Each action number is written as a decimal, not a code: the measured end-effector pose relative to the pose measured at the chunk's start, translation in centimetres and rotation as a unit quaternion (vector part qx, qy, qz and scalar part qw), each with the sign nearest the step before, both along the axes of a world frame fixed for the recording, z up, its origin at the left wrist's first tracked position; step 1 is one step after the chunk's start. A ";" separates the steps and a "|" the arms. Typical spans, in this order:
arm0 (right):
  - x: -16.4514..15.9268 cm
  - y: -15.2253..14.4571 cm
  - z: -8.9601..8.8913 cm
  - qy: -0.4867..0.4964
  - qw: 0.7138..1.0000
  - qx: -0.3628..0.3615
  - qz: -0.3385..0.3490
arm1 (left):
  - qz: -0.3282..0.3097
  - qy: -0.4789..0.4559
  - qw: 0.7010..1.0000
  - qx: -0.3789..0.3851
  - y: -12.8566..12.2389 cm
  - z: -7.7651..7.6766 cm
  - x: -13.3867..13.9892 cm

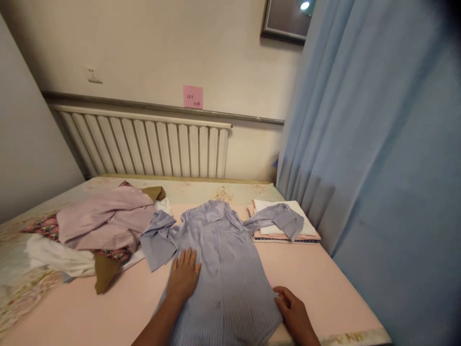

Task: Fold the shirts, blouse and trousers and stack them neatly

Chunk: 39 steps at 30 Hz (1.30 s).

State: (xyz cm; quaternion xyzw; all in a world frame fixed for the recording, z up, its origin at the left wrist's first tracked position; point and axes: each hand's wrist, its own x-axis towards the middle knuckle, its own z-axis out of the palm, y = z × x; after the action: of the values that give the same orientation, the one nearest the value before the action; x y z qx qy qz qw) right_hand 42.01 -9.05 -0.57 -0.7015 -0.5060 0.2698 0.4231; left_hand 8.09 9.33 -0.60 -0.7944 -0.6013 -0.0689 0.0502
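A blue-grey striped button-up shirt (230, 274) lies front up on the pink sheet, collar away from me and both sleeves out to the sides. My left hand (184, 274) rests flat on the left side of its body, fingers stretched. At the shirt's lower right edge, my right hand (292, 307) is closed with thumb and fingers pinching the side hem. The right sleeve lies across a stack of folded clothes (306, 226). The left sleeve is bunched, its cuff near the clothes pile. The bottom hem runs out of view.
A loose heap of clothes (108, 216), pink, white, olive and patterned, lies on the left. Behind the bed stand a white radiator (151, 144) and a wall with a pink note (193, 97). A blue curtain (389, 144) hangs along the right edge of the pink sheet (309, 269).
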 end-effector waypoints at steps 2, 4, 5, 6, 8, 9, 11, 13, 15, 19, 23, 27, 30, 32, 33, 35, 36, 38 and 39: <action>-0.1 -0.1 0.3 0.002 1.000 0.008 -0.003 | 0.002 0.000 1.000 0.000 0.0 0.0 0.0; -0.3 -0.1 0.5 0.003 1.000 0.012 -0.008 | 0.004 -0.001 1.000 -0.001 0.0 -0.1 0.1; -0.3 -0.1 0.6 0.002 1.000 0.012 -0.010 | 0.004 -0.002 1.000 -0.001 0.0 -0.1 0.1; -0.4 -0.2 0.7 0.001 1.000 0.012 -0.012 | 0.004 -0.002 1.000 -0.002 0.0 -0.1 0.1; -0.4 -0.2 0.7 -0.002 1.000 0.013 -0.016 | 0.004 -0.004 1.000 0.000 0.0 -0.1 0.1; -0.4 -0.2 0.7 -0.003 1.000 0.013 -0.018 | 0.004 -0.005 1.000 0.001 -0.1 0.0 0.1; -0.4 -0.2 0.6 -0.003 1.000 0.012 -0.019 | 0.006 -0.007 1.000 0.000 -0.1 0.1 0.1; -0.4 -0.2 0.6 -0.002 1.000 0.008 -0.014 | 0.011 -0.009 1.000 -0.006 -0.2 0.2 0.1; -0.4 -0.2 0.5 -0.001 1.000 0.006 -0.011 | 0.015 -0.012 1.000 -0.006 -0.3 0.2 0.2; -0.4 -0.2 0.4 0.001 1.000 0.009 -0.006 | 0.012 -0.015 1.000 0.005 -0.4 0.2 0.1; -0.4 -0.2 0.4 -0.001 1.000 0.009 -0.005 | 0.014 -0.011 1.000 0.004 -0.5 0.1 0.0; -0.6 -0.3 0.8 -0.002 1.000 0.014 -0.005 | 0.014 -0.008 1.000 -0.004 -0.5 0.1 0.0; -0.6 -0.3 0.9 -0.003 1.000 0.014 -0.007 | 0.017 -0.006 1.000 -0.012 -0.5 0.2 0.0; -0.6 -0.3 0.9 -0.006 1.000 0.015 -0.010 | 0.018 -0.005 1.000 -0.009 -0.6 0.2 0.0; -0.6 -0.3 1.0 -0.008 1.000 0.015 -0.012 | 0.017 -0.006 1.000 -0.006 -0.6 0.3 0.0; -0.7 -0.4 1.1 -0.013 1.000 0.015 -0.017 | 0.015 -0.007 1.000 -0.001 -0.7 0.2 0.0; -0.7 -0.4 1.1 -0.016 1.000 0.013 -0.019 | 0.015 -0.008 1.000 0.000 -0.7 0.2 0.0; -0.7 -0.4 1.2 -0.019 0.999 0.010 -0.023 | 0.014 -0.010 1.000 -0.003 -0.6 0.2 0.0; -0.8 -0.4 1.3 -0.020 1.000 0.009 -0.023 | 0.014 -0.011 1.000 -0.005 -0.6 0.1 -0.1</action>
State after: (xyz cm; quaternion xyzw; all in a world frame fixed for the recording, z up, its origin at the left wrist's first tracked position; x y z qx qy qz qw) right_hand 41.24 -9.46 0.72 -0.7143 -0.5004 0.2416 0.4255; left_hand 8.04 8.72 -0.50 -0.7855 -0.6131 -0.0746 0.0407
